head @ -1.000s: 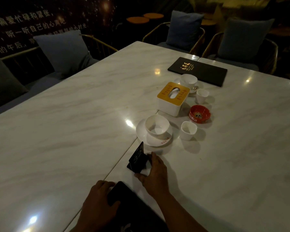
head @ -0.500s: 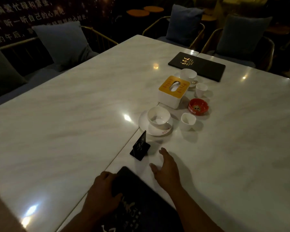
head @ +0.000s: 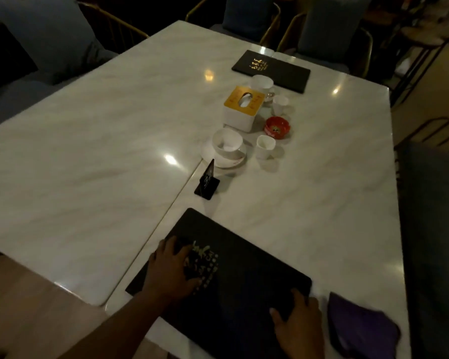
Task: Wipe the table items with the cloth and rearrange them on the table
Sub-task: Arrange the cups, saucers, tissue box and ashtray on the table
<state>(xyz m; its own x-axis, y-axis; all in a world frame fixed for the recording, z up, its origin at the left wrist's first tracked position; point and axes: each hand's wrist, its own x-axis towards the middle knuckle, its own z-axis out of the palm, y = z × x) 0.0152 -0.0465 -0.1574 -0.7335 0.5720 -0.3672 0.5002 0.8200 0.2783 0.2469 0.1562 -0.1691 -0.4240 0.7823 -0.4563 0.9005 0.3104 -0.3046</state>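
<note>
A large black menu (head: 246, 286) with gold lettering lies flat near the table's front edge. My left hand (head: 170, 272) rests on its left part, fingers spread over the lettering. My right hand (head: 300, 330) lies on its right corner, fingers on the cover. A dark purple cloth (head: 360, 330) lies folded on the table just right of my right hand, untouched. A small black table sign (head: 207, 181) stands upright beyond the menu. Behind it are a white bowl on a saucer (head: 227, 149), a white cup (head: 265, 146), a red ashtray (head: 276, 126) and a tissue box (head: 241, 107).
Farther back stand another bowl (head: 262, 84), a second small cup (head: 280, 104) and a second black menu (head: 271, 69). The white marble table (head: 88, 151) has a seam down its middle. Cushioned chairs (head: 329, 27) ring the far sides; a dark seat (head: 436, 229) is at the right.
My right hand let go of the table sign and drew back onto the menu's right corner. The menu now lies farther onto the table under both hands. The view tilted down, showing the cloth.
</note>
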